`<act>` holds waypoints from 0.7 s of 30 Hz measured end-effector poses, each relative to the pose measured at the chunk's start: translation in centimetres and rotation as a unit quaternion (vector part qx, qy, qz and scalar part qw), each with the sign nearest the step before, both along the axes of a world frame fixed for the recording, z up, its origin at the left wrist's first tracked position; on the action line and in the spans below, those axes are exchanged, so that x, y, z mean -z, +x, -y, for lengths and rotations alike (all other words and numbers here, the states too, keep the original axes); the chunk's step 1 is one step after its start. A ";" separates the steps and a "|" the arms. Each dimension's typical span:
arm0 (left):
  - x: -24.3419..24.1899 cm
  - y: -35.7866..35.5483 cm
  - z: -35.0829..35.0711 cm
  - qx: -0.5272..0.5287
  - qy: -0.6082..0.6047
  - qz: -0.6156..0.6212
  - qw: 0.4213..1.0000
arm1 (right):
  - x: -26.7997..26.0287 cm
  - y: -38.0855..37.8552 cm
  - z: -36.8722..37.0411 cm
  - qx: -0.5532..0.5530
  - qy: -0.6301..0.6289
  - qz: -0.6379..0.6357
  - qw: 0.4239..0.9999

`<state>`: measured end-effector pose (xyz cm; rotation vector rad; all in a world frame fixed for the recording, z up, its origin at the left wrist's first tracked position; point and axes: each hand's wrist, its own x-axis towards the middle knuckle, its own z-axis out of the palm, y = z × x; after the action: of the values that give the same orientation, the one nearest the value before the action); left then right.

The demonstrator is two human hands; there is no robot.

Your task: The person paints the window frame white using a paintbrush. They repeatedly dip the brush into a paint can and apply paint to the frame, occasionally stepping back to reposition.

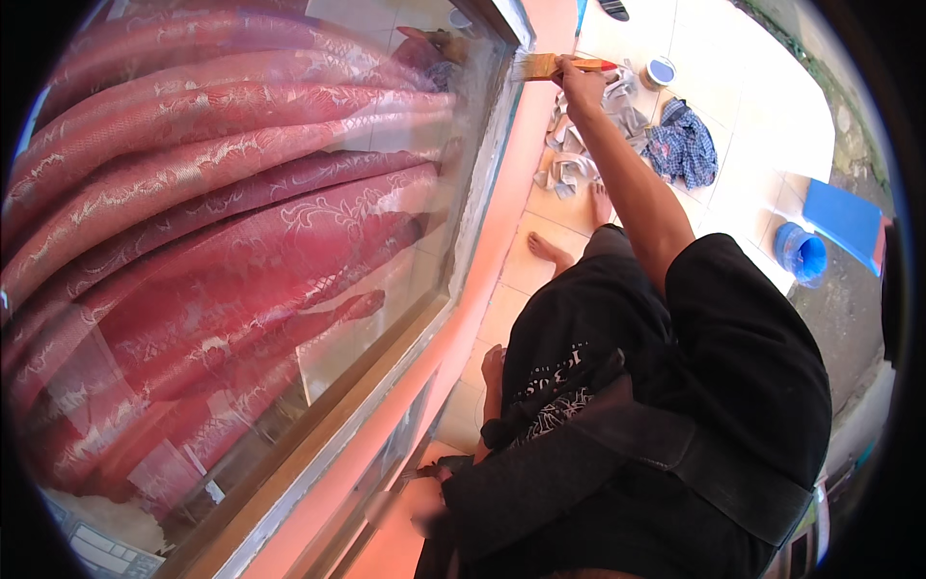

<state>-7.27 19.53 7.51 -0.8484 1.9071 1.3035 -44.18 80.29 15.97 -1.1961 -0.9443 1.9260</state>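
Observation:
My right hand (581, 83) grips the handle of a flat paintbrush (539, 66), yellowish with a red handle end. The bristles meet the white-coated edge of a wooden window frame (477, 170), near its upper corner in view. The frame's inner face is brown, its outer strip whitish and uneven. Behind the glass hangs a red patterned curtain (217, 181), overlaid with reflections. My left hand (494, 365) is low beside the black shirt, close to the salmon-coloured wall (524, 123); the shirt partly hides it, and whether it holds anything cannot be told.
On the tiled floor lie crumpled greyish sheets (571, 174), a checkered blue cloth (684, 148) and an open round tub (660, 72). A dark sandal (613, 9) lies at the top. To the right are a blue plastic container (801, 253) and a blue panel (843, 221). My bare feet are near the wall.

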 end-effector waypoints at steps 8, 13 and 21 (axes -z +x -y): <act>0.0 -0.8 -1.6 0.067 -0.028 -0.005 0.997 | -3.2 4.1 0.2 -0.209 0.573 0.164 0.775; 3.7 3.7 4.9 0.392 -0.214 -0.277 0.851 | -2.6 2.5 5.3 -0.337 0.681 0.141 0.635; -3.1 -1.2 -4.6 0.119 -0.057 -0.078 0.988 | -4.2 9.7 7.1 -0.560 0.475 0.020 0.678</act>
<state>-8.48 24.14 10.58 -0.5644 2.1489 1.1520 -34.48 73.18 20.13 0.1128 -2.6602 1.5704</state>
